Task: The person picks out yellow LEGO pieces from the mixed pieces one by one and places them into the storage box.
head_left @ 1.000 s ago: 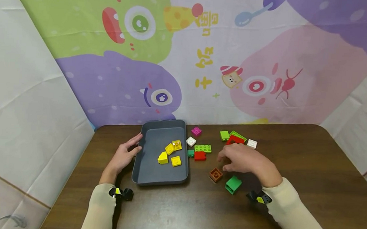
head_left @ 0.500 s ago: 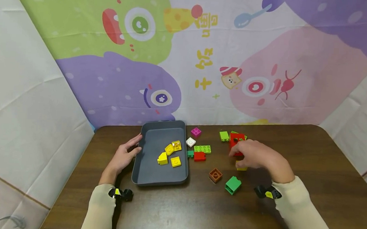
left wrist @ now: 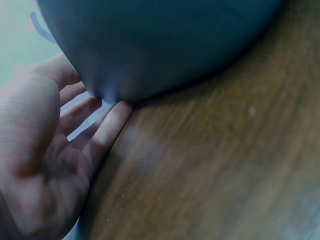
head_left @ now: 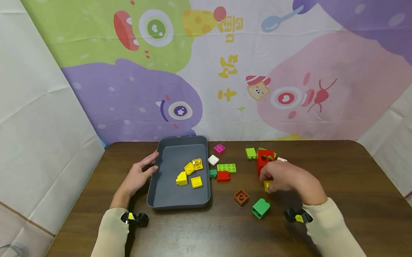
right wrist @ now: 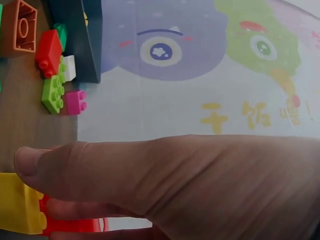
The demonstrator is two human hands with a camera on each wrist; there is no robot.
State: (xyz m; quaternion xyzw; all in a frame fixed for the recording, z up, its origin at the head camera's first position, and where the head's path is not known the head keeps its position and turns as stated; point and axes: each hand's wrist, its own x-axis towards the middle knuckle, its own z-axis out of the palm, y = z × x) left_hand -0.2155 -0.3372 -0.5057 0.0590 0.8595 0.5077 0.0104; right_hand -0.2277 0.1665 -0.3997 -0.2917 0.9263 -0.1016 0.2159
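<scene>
My left hand (head_left: 137,176) rests its straight fingers and thumb against the left side of a dark grey tray (head_left: 155,200). The left wrist view shows the fingertips at the tray's outer wall. Inside the tray lie several yellow toy bricks (head_left: 196,182). My right hand (head_left: 288,178) reaches down over another yellow brick (head_left: 268,185) on the table. In the right wrist view the thumb overlaps this yellow brick (right wrist: 20,202) and fingertips lie by its studs; whether they pinch it I cannot tell. Just behind the hand is a red brick (head_left: 262,163).
Right of the tray lie a lime brick (head_left: 226,168), a red brick (head_left: 223,176), a white brick (head_left: 213,160) and a magenta brick (head_left: 219,149). Closer to me are a brown brick (head_left: 241,197) and a green brick (head_left: 261,208). A patterned cloth (head_left: 141,93) hangs behind the table.
My right hand has moved right, from above the brown brick to the yellow brick by the red one, and then slightly left. The left hand stays at the tray.
</scene>
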